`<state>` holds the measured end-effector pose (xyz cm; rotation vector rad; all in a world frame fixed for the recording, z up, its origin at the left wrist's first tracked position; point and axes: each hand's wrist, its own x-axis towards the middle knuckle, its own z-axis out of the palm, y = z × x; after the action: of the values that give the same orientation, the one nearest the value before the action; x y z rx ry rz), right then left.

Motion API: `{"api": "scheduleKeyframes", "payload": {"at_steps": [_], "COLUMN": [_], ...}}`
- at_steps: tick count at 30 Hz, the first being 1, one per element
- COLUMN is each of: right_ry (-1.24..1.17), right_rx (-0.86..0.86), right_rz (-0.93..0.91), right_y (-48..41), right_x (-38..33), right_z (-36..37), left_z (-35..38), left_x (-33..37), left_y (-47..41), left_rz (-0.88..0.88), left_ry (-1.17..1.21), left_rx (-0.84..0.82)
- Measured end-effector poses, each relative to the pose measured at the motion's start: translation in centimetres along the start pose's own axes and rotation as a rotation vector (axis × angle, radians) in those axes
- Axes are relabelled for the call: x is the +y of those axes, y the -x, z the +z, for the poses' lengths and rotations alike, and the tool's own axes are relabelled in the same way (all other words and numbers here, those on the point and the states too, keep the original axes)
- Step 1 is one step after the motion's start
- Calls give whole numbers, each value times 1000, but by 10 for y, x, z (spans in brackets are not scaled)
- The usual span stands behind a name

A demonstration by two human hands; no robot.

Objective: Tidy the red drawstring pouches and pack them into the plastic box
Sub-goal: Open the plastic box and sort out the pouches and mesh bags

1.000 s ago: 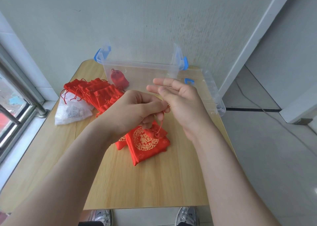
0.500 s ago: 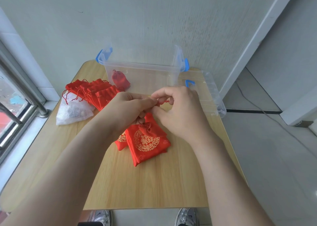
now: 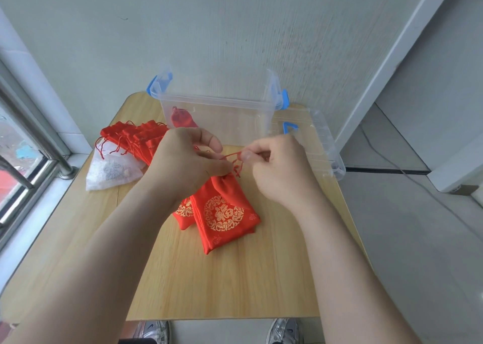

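Note:
A red pouch with a gold emblem (image 3: 224, 213) lies on the wooden table (image 3: 235, 286), on top of another red pouch (image 3: 184, 213). My left hand (image 3: 183, 163) pinches its gathered neck. My right hand (image 3: 279, 171) pinches the pouch's red drawstring (image 3: 231, 156), which runs between both hands. A row of several red pouches (image 3: 133, 139) lies at the back left. The clear plastic box (image 3: 222, 100) with blue latches stands at the back, with one tied red pouch (image 3: 180, 118) inside.
The box's clear lid (image 3: 318, 145) lies flat to the right of the box. A white plastic bag (image 3: 112, 171) sits at the left near the window rail (image 3: 31, 139). The wall stands just behind the box. My shoes (image 3: 283, 330) show below the table's front edge.
My right hand closed from spread fingers onto the drawstring and has drawn it out to the right. The left hand stays at the pouch's neck, which is now cinched.

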<state>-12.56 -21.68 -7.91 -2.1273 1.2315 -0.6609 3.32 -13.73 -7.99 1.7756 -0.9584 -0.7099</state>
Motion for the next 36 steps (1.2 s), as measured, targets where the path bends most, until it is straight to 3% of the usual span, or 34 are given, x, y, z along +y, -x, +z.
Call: {"api": "scheduleKeyframes", "payload": {"at_steps": [3,6,14,19,22,30,33,36], "right_ry": [-306,-446,-620,-629,-587,-170,-21,142], "right_rx": [-84,-146,-86,-37,-36,159,178,132], "right_rz": [185,259,302,283,266,184,180,197], "right_y": [-1,-2,-3,-4,-4,-2,-2,0], "right_x": [0,2,2,2,2,10,9,5], "right_z": [-9,-10,-8,-5,-5,-7,-7,-3], "left_z": [2,6,11,14,13,12,9,10], "left_x": [-2,0,11,6,7,16,14,13], "left_y": [0,0,2,3,-1,-3,-2,-1], "left_rz": [112,195,112,161,100,-200,-223,-176], "left_ry": [-70,-121,-36,-33,30,701,774,652], "left_rx": [59,53,-32,-37,-9,36,-12,5]}}
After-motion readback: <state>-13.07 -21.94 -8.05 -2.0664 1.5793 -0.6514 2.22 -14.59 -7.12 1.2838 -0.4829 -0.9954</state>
